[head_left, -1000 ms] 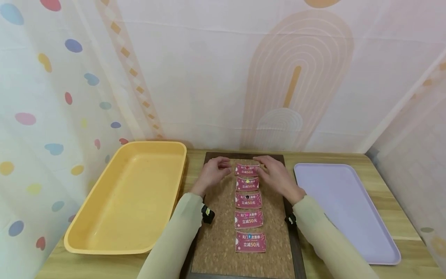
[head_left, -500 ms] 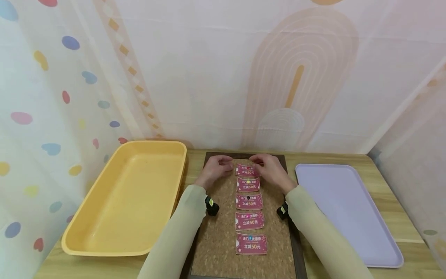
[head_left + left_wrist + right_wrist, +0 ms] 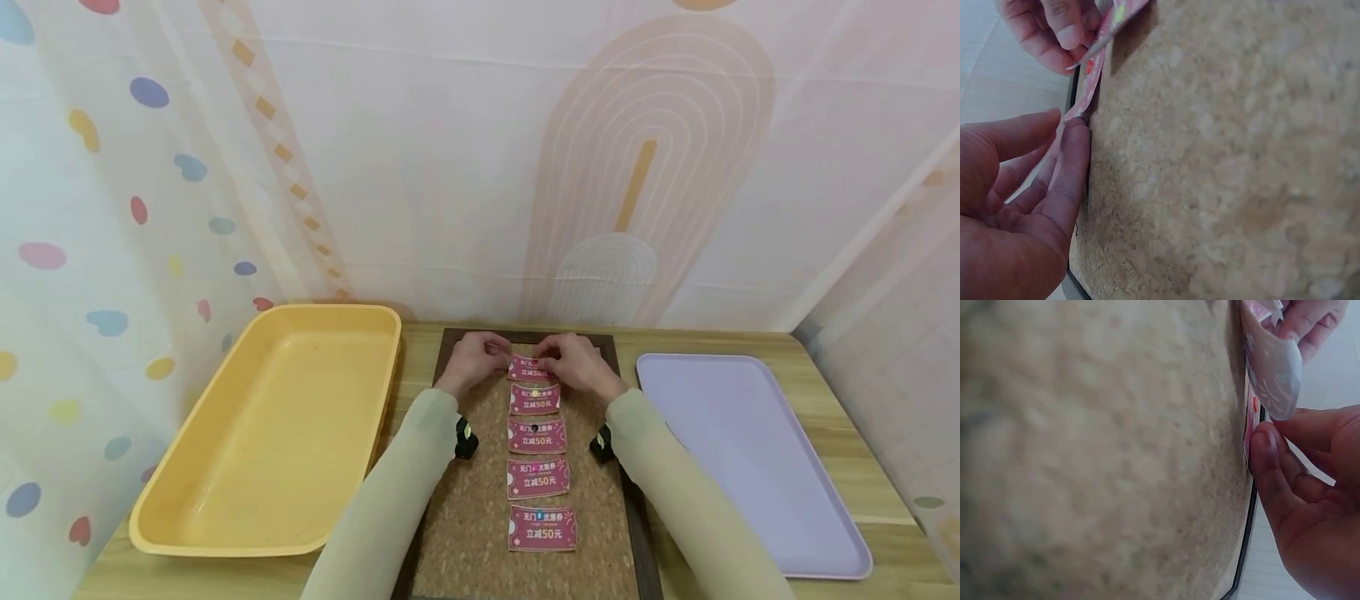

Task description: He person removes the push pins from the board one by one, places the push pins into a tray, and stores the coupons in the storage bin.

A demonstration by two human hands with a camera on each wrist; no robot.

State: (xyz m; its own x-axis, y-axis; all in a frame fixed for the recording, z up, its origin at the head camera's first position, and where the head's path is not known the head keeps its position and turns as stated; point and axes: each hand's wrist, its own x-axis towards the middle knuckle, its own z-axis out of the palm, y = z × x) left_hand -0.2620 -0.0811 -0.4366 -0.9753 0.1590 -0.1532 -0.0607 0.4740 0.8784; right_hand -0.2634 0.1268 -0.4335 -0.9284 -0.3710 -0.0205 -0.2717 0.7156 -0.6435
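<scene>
Five pink paper coupons would be several: they run in a column down a framed cork board (image 3: 465, 533), each with a small coloured pin. My hands flank the farthest coupon (image 3: 531, 367), which has a red pin (image 3: 1090, 66). At its left end, my left hand (image 3: 477, 358) has its index fingertip against the paper and its thumb slightly apart. My right hand (image 3: 577, 363) is at the right end, its index fingertip (image 3: 1264, 442) right by the coupon's edge. The second coupon (image 3: 1275, 369), with a yellow pin (image 3: 535, 393), curls up off the cork at its edge.
A deep yellow tray (image 3: 288, 425) stands left of the board. To the right lies a shallow lilac tray (image 3: 738, 450). Both share the wooden table (image 3: 862, 467) with the board, and a patterned curtain (image 3: 450, 167) hangs behind.
Both hands have moved inward, closer to the two ends of the farthest coupon. Their fingertips have come nearer together. The coupons stay in their column.
</scene>
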